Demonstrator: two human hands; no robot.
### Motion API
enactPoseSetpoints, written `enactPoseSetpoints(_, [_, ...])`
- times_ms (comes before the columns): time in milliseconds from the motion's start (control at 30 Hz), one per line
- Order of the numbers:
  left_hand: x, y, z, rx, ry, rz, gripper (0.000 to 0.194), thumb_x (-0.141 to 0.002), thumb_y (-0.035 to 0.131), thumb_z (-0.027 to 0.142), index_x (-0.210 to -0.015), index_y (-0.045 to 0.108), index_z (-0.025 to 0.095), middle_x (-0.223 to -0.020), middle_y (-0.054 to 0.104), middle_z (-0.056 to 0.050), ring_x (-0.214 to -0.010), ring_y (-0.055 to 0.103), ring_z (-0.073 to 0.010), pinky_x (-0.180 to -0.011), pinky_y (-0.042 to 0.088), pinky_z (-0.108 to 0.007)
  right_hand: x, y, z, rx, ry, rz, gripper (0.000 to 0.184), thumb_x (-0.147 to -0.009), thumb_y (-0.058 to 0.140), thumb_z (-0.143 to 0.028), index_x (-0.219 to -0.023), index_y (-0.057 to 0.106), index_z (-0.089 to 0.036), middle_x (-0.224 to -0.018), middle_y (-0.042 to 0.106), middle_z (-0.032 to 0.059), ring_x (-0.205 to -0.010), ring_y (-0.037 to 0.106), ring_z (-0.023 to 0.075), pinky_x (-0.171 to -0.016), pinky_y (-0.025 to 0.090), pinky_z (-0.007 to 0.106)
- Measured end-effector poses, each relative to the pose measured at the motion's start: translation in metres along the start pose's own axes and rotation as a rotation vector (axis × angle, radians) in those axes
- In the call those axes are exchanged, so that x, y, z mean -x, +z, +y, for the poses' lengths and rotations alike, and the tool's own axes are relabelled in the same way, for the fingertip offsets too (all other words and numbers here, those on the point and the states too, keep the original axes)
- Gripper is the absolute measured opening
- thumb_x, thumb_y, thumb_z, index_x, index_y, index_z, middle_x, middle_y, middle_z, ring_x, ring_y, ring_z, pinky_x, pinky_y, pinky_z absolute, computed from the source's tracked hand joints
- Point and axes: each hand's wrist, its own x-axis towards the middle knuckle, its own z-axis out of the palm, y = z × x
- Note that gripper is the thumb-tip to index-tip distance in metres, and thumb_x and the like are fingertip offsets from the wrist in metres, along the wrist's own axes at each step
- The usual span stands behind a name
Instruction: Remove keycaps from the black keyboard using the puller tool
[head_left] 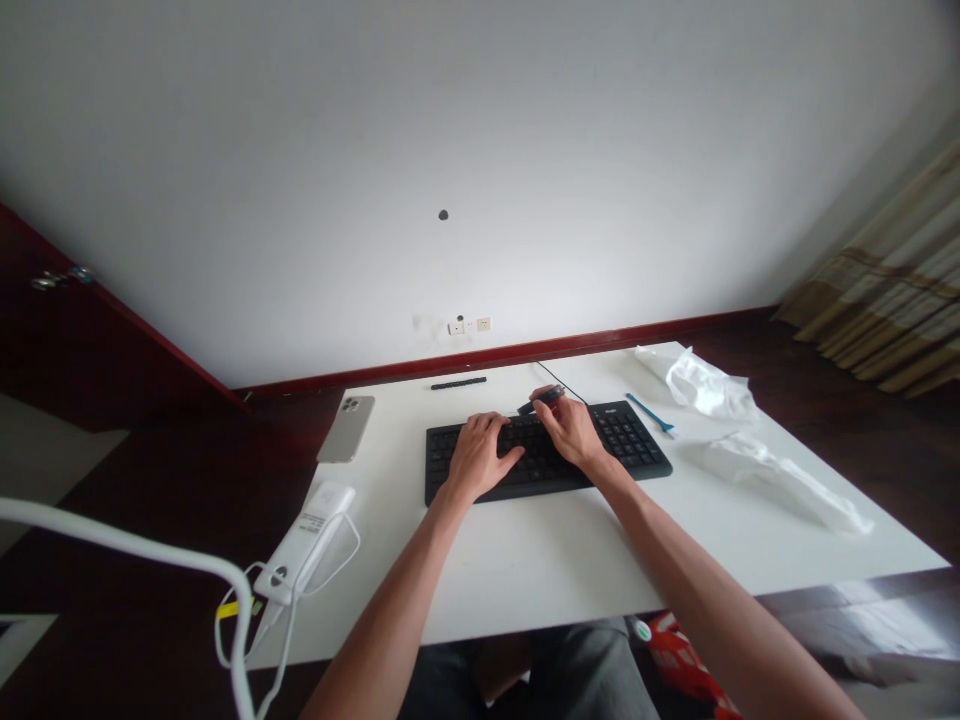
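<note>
A black keyboard (pixel 626 440) lies on the white table, its cable (pixel 561 380) running back from its far edge. My left hand (pixel 480 455) rests over the left part of the keys, fingers stretched forward and thumb apart. Above the keyboard's far edge, right of its middle, my right hand (pixel 574 430) has its fingers closed around a small black object (pixel 551 396). Its kind does not show clearly, and the fingers cover part of it. To the right of the keyboard is a thin blue tool (pixel 649 413).
Crumpled clear plastic bags (pixel 697 385) lie on the right of the white table (pixel 540 570). A phone (pixel 347 430) and a white power strip (pixel 304 540) with cords are on the left. Behind the keyboard lies a black twisted strip (pixel 459 383). A white curved tube (pixel 150 545) crosses the lower left.
</note>
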Motion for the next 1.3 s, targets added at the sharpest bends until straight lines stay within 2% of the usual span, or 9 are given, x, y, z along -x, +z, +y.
enactPoseSetpoints(133, [0.000, -0.001, 0.001, 0.000, 0.007, -0.001, 0.040, -0.088, 0.076, 0.032, -0.121, 0.058, 0.022, -0.124, 0.064, -0.009, -0.120, 0.057, -0.0293, -0.106, 0.048, -0.049, 0.000, -0.002, -0.004, 0.024, -0.014, -0.001, 0.034, -0.100, 0.047, -0.046, -0.098, 0.068, -0.019, -0.076, 0.069, 0.0034, -0.058, 0.057, 0.0183, -0.068, 0.046, 0.031])
enactPoseSetpoints(333, [0.000, -0.002, 0.002, -0.023, -0.007, -0.010, 0.040, -0.088, 0.076, 0.032, -0.123, 0.058, 0.023, -0.124, 0.064, -0.008, -0.121, 0.057, -0.0285, -0.107, 0.048, -0.047, 0.000, -0.002, -0.002, 0.000, -0.003, -0.018, 0.033, -0.099, 0.048, -0.044, -0.099, 0.068, -0.018, -0.075, 0.068, 0.0027, -0.060, 0.057, 0.0173, -0.067, 0.045, 0.029])
enactPoseSetpoints(600, [0.001, -0.001, 0.002, -0.049, -0.008, -0.026, 0.041, -0.090, 0.074, 0.034, -0.126, 0.058, 0.022, -0.129, 0.064, -0.009, -0.123, 0.057, -0.0294, -0.108, 0.048, -0.048, -0.004, -0.001, 0.012, -0.106, 0.119, -0.002, 0.034, -0.099, 0.050, -0.046, -0.097, 0.068, -0.018, -0.067, 0.067, 0.0023, -0.063, 0.064, 0.0200, -0.065, 0.048, 0.029])
enactPoseSetpoints(833, [0.003, -0.001, -0.001, -0.042, 0.007, -0.020, 0.043, -0.091, 0.073, 0.034, -0.129, 0.059, 0.021, -0.133, 0.062, -0.011, -0.126, 0.056, -0.0290, -0.112, 0.046, -0.048, -0.002, -0.006, 0.009, -0.105, 0.038, -0.104, 0.030, -0.100, 0.049, -0.042, -0.090, 0.065, -0.019, -0.064, 0.065, 0.0009, -0.059, 0.060, 0.0178, -0.062, 0.045, 0.028])
enactPoseSetpoints(900, [0.003, -0.001, -0.002, -0.025, 0.006, -0.020, 0.042, -0.091, 0.072, 0.032, -0.129, 0.060, 0.021, -0.134, 0.062, -0.011, -0.127, 0.056, -0.0282, -0.113, 0.046, -0.047, -0.004, -0.005, 0.015, -0.137, 0.070, -0.089, 0.031, -0.099, 0.050, -0.044, -0.089, 0.065, -0.019, -0.064, 0.066, 0.0011, -0.060, 0.062, 0.0183, -0.065, 0.047, 0.029])
enactPoseSetpoints(1033, [0.004, -0.003, -0.002, -0.004, -0.011, -0.034, 0.039, -0.092, 0.071, 0.032, -0.129, 0.063, 0.021, -0.133, 0.062, -0.011, -0.127, 0.056, -0.0279, -0.114, 0.046, -0.046, -0.011, 0.000, 0.029, -0.196, 0.237, -0.030, 0.044, -0.098, 0.051, -0.051, -0.071, 0.064, -0.018, -0.064, 0.070, 0.0061, -0.059, 0.065, 0.0198, -0.065, 0.051, 0.030])
enactPoseSetpoints(1100, [0.004, -0.003, -0.002, 0.000, -0.013, -0.035, 0.039, -0.092, 0.070, 0.032, -0.130, 0.063, 0.021, -0.133, 0.062, -0.011, -0.127, 0.056, -0.0282, -0.113, 0.046, -0.047, -0.013, 0.001, 0.032, -0.188, 0.273, -0.022, 0.048, -0.097, 0.051, -0.053, -0.067, 0.063, -0.018, -0.065, 0.072, 0.0078, -0.059, 0.066, 0.0202, -0.065, 0.052, 0.031])
enactPoseSetpoints(1200, [0.004, -0.003, -0.002, 0.015, -0.011, -0.027, 0.039, -0.092, 0.070, 0.030, -0.129, 0.065, 0.022, -0.133, 0.062, -0.010, -0.127, 0.057, -0.0279, -0.114, 0.047, -0.047, -0.011, 0.000, 0.030, -0.168, 0.223, -0.036, 0.043, -0.097, 0.053, -0.053, -0.075, 0.065, -0.018, -0.067, 0.072, 0.0059, -0.061, 0.067, 0.0203, -0.065, 0.052, 0.031])
enactPoseSetpoints(1300, [0.003, -0.003, -0.003, 0.037, -0.022, -0.021, 0.036, -0.091, 0.071, 0.026, -0.127, 0.066, 0.021, -0.131, 0.063, -0.010, -0.125, 0.059, -0.0267, -0.114, 0.048, -0.045, -0.008, -0.004, 0.025, -0.142, 0.070, -0.171, 0.032, -0.096, 0.059, -0.050, -0.094, 0.069, -0.020, -0.075, 0.073, 0.0029, -0.067, 0.067, 0.0204, -0.067, 0.053, 0.031])
